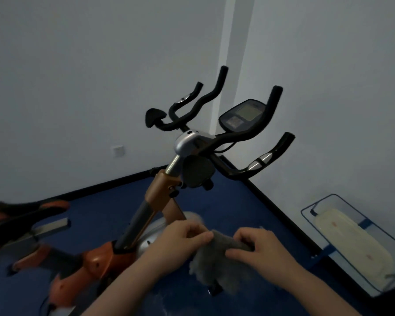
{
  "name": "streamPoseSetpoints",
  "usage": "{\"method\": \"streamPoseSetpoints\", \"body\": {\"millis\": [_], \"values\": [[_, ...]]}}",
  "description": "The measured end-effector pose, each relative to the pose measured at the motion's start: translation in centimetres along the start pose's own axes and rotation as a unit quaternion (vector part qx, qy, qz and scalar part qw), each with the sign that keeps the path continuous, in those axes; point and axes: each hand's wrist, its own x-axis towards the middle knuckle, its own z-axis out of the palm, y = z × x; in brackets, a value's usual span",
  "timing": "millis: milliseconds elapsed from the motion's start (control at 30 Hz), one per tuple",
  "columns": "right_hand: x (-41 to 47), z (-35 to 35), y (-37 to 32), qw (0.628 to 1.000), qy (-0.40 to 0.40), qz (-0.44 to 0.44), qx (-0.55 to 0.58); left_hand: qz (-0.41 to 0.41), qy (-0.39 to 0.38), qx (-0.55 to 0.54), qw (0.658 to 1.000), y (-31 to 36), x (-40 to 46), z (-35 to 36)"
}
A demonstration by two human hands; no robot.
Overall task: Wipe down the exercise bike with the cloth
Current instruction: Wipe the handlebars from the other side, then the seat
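An exercise bike (160, 192) with an orange and bronze frame stands before me in a room corner. Its black handlebars (244, 135) and a small console (243, 116) rise toward the walls. The black and orange saddle (25, 210) sits at the left edge. In front of the bike's silver flywheel cover (151, 240) I hold a grey fluffy cloth (217, 258) between both hands. My left hand (187, 236) pinches its upper left edge. My right hand (260, 245) grips its upper right edge, and the rest of the cloth hangs down.
The floor (214, 206) is dark blue with a black skirting along white walls. A clear plastic bin (351, 242) with blue trim, holding something pale, stands against the right wall. A wall socket (118, 151) sits low on the left wall.
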Motion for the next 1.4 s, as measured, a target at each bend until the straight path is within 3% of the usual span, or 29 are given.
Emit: {"method": "streamPoseSetpoints", "body": {"millis": [233,367,733,900,1100,1400], "values": [[-2.6,9.4,1.4,0.969,0.001,0.082,-0.235,-0.2,0.079,0.066,0.974,-14.9,-9.5,-1.4],[-2.5,13.3,0.0,0.971,0.023,0.107,-0.212,-0.26,0.09,0.122,0.954,-20.0,-14.0,-3.2],[3.9,19.4,-9.0,0.978,-0.016,-0.021,-0.208,-0.246,0.173,0.05,0.952,-20.9,-14.4,-7.8],[8.6,22.9,-11.7,0.977,-0.059,-0.059,-0.195,-0.279,0.152,0.071,0.946,-21.7,-15.2,-11.1],[14.2,26.9,-15.8,0.974,-0.079,-0.163,-0.139,-0.31,0.257,0.103,0.909,-23.3,-15.4,-18.6],[18.1,31.3,-20.7,0.951,-0.128,-0.216,-0.18,-0.34,0.259,0.039,0.903,-27.2,-17.5,-21.7]]}}
